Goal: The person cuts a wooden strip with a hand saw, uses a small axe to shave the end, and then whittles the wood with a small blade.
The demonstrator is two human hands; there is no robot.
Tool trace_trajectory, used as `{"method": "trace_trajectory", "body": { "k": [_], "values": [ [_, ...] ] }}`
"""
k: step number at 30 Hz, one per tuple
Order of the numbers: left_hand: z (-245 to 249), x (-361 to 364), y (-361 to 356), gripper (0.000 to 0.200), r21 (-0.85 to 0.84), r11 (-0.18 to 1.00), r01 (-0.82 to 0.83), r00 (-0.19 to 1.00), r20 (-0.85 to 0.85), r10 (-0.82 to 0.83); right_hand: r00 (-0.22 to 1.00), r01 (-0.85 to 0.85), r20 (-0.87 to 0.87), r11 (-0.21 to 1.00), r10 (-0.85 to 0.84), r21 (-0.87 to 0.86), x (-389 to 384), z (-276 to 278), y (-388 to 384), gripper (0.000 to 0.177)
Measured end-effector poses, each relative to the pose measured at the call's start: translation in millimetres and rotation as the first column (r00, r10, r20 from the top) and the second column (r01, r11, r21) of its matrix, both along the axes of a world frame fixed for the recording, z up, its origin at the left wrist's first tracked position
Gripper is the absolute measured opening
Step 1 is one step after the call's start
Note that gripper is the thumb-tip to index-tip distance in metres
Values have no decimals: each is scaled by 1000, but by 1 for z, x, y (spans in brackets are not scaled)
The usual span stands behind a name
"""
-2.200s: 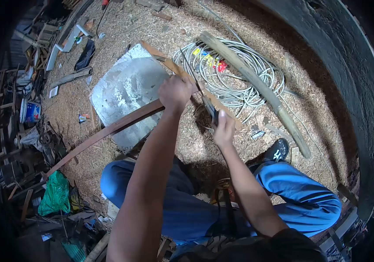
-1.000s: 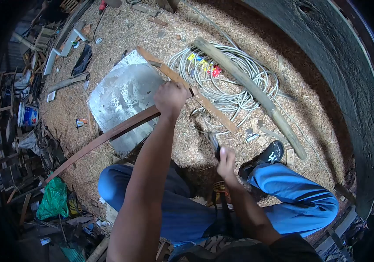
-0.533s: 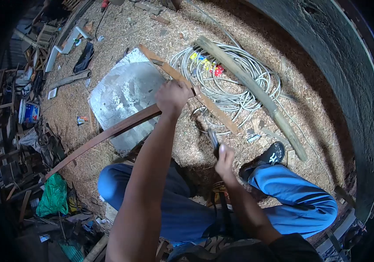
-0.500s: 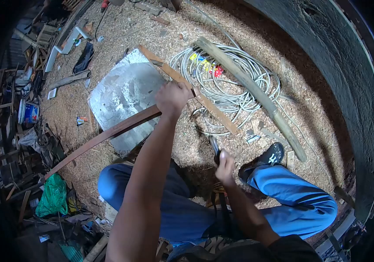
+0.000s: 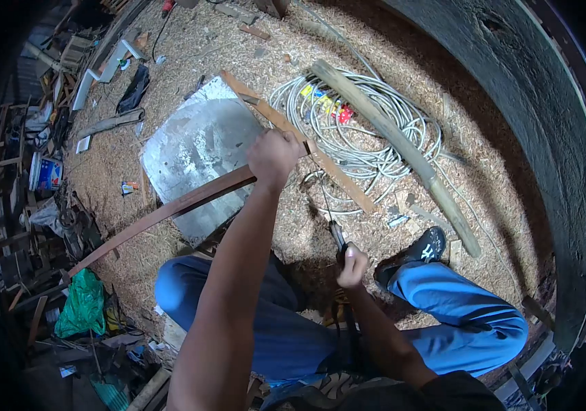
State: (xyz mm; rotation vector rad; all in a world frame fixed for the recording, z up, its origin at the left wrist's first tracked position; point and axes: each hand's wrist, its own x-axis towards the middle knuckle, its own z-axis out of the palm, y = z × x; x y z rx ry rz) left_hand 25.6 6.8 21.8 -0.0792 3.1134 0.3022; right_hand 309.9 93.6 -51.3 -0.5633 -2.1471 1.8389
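My left hand (image 5: 273,159) is closed round a long reddish-brown wooden strip (image 5: 190,200) near its far end. That end meets a lighter wooden board (image 5: 337,177), where a dark line shows beside my knuckles. In my right hand (image 5: 354,266), fingers wrapped, is the dark handle of what looks like a handsaw (image 5: 337,234). Its thin blade, seen nearly edge-on, points up toward the board. Beneath the strip and my left hand lies a worn grey metal-looking sheet (image 5: 200,137).
Coiled grey cable (image 5: 382,161) lies beyond the board, with a rough wooden pole (image 5: 389,130) across it. Wood shavings cover the ground. Scrap wood, a green plastic bag (image 5: 82,308) and a white-blue bucket (image 5: 47,172) are on the left. A dark curved wall (image 5: 512,103) borders the right.
My right hand and the handsaw have drawn slightly back toward me. My left hand keeps its grip on the strip; the whole view has shifted a little.
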Motion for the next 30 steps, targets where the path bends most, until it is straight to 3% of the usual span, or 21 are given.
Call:
{"method": "trace_trajectory", "body": {
  "k": [2,3,4,5,8,12,14,17,18,20,21,24,25,26,27,28,30],
  "values": [
    [0,1,-1,37,16,1000,14,1000,11,-14,948,254,-237,955,-214,153,-12,3,-11,31],
    [0,0,0,38,1,1000,10,1000,-7,-10,964,255,-85,967,-253,21,-18,-21,-13,38],
    [-2,2,0,39,-14,1000,6,1000,-21,-6,996,20,-85,999,-17,34,-54,13,9,42],
    [-5,5,-1,39,-18,1000,8,1000,-13,-9,999,52,-2,991,-53,-126,-81,18,8,37],
    [-5,3,0,40,-5,1000,24,993,-116,-25,997,58,60,988,-50,-142,-113,25,7,37],
    [1,1,0,39,26,999,-19,1000,13,18,999,21,40,997,-18,-72,-26,6,0,34],
    [3,-1,2,39,43,999,-24,998,52,22,1000,27,0,1000,-27,-5,13,4,-1,42],
    [2,1,-1,40,48,999,4,998,63,-7,994,108,-14,992,-107,60,-20,17,-4,40],
    [2,0,0,40,20,1000,8,999,43,-9,985,127,-129,989,-117,74,-46,16,-3,39],
    [-2,5,0,41,-10,1000,16,999,28,-16,998,42,48,994,-38,-105,-92,18,6,44],
    [-3,5,1,40,-41,999,8,1000,-28,-9,997,16,76,998,-12,-55,-105,22,9,46],
    [-3,3,0,39,-56,998,0,999,-52,-3,998,51,30,996,-49,-67,-86,21,3,42],
    [-3,2,0,39,-43,999,4,1000,-18,-4,989,146,-33,989,-147,-30,-63,21,-6,41],
    [0,2,1,39,-34,999,0,1000,-19,-1,999,47,29,997,-46,-55,-28,1,-2,38],
    [4,2,2,41,-5,1000,-17,998,55,17,958,210,-212,977,-195,48,-19,22,-14,37],
    [7,0,2,44,20,999,-37,991,128,35,994,88,-72,995,-84,47,2,16,-6,36],
    [9,-1,3,44,28,999,-41,991,127,37,988,146,-48,989,-147,-13,6,-2,-9,38]
  ]
}}
